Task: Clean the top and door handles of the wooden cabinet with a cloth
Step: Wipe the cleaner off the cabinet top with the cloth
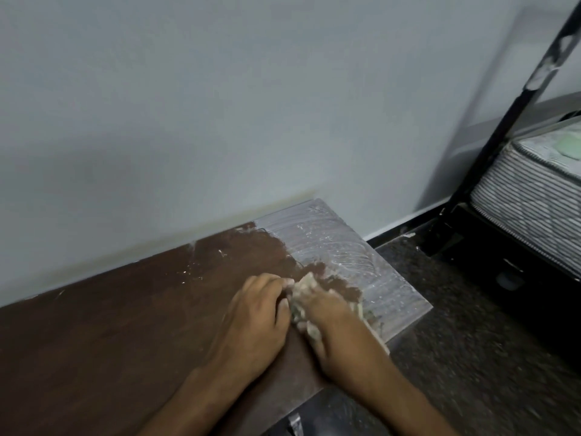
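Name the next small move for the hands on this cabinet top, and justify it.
Probably push the cloth rightward under the right hand into the grey dusty patch. The cabinet top behind is dark and wiped; the right corner is smeared.

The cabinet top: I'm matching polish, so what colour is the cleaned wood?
Dark reddish brown on the cabinet top, seen in the head view; the right end is greyish white.

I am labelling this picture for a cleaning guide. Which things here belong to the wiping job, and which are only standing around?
Belongs to the job:
- cabinet top, far right end still dusty white
- cloth, bunched on the top
- left hand and right hand, both on the cloth

Only standing around:
- mattress
- black bed frame
- wall
- floor
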Tool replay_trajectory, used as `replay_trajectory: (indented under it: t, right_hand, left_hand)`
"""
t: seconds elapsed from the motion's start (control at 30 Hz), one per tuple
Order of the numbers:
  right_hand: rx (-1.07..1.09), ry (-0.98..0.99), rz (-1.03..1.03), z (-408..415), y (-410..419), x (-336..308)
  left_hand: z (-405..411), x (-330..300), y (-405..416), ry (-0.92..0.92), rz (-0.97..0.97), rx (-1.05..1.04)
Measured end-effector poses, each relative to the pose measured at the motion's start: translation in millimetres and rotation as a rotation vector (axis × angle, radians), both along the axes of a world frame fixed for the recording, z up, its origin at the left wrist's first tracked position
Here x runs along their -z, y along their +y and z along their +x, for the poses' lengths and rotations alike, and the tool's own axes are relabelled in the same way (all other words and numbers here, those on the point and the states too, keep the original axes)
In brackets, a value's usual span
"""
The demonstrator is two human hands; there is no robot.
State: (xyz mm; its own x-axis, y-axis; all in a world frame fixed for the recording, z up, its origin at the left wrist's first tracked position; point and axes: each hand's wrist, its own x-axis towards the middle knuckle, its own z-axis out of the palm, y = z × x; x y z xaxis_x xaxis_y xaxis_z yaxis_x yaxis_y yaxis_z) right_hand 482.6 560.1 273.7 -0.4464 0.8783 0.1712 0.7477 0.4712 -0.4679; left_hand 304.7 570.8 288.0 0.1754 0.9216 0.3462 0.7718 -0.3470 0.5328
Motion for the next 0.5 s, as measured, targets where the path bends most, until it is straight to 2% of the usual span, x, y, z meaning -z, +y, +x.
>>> replay_trajectory:
  t: [0.07,0.23,0.33,0.5]
  right_hand:
    - [-0.043,0.0,-0.022,22.0,-17.8,6.4]
    - [0.259,0.0,0.0,96.4,42.3,-14.5]
    - [0.36,0.026,-0.002,89.1,47.2,-16.7]
    - [0.119,-0.024,0.01,73.6,17.3,5.4]
  left_hand:
    - [7.0,1.4,0.3,-0.005,0.009,0.018]
    - [26.9,1.1,-4.2,0.023,-0.007,0.059]
    - [40.4,-0.5,-3.5,0.036,-0.012,0.063]
    - [53.4,-1.9,4.9,0.103,-0.002,0.078]
